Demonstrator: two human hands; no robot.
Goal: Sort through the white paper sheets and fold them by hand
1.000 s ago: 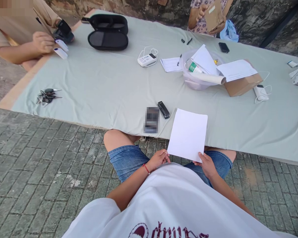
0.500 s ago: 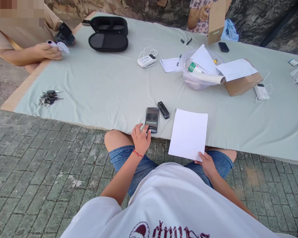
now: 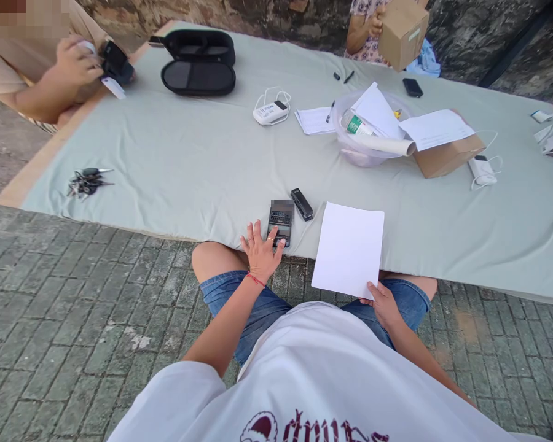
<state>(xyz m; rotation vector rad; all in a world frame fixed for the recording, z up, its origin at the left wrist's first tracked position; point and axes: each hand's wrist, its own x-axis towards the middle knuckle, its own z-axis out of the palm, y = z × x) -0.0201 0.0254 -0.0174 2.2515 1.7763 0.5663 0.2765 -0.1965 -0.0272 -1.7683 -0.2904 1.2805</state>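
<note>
My left hand (image 3: pixel 261 253) is stretched out with its fingers spread at the near edge of the table, fingertips touching a dark phone (image 3: pixel 281 222) that lies flat on the grey-green cloth (image 3: pixel 188 166). My right hand (image 3: pixel 380 302) pinches the lower right corner of a blank white sheet of paper (image 3: pixel 349 248), which rests partly on the table edge above my lap. A small black device (image 3: pixel 302 204) lies between the phone and the sheet.
Keys (image 3: pixel 87 180) lie at the left. A black open case (image 3: pixel 198 61), a white device with a cable (image 3: pixel 271 111), a clear bowl with papers and a bottle (image 3: pixel 373 132) and a cardboard box (image 3: pixel 447 156) sit further back. Two other people are at the far side, one holding a box (image 3: pixel 403 31).
My left hand let go of the sheet, moved left to the phone, and has now spread its fingers. The person at the back lowered the cardboard box.
</note>
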